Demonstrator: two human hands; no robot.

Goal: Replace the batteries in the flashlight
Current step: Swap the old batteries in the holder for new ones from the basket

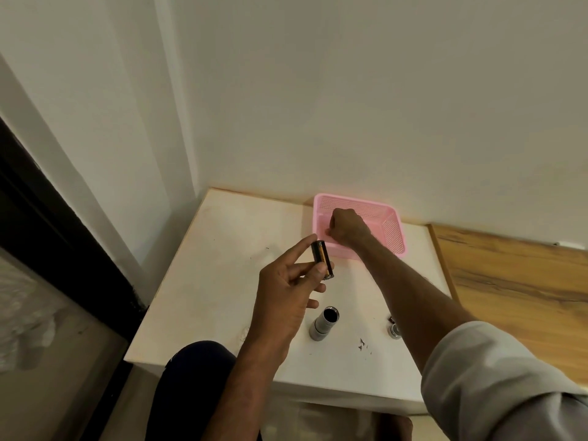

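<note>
My left hand [288,289] holds two black and gold batteries [321,257] side by side above the white table [222,281], pinched between thumb and fingers. The silver flashlight body [324,324] stands on the table just below that hand, with its open dark end facing up. My right hand [348,227] reaches into the pink basket [393,232] at the back of the table; its fingers are curled down inside, and whatever they hold is hidden. A small silver cap [394,331] lies to the right of the flashlight, beside my right forearm.
The table stands against a white wall in a corner. A wooden surface [515,275] adjoins it on the right. Small dark specks [362,343] lie on the table near the front. My knee [197,370] shows below the table's front edge.
</note>
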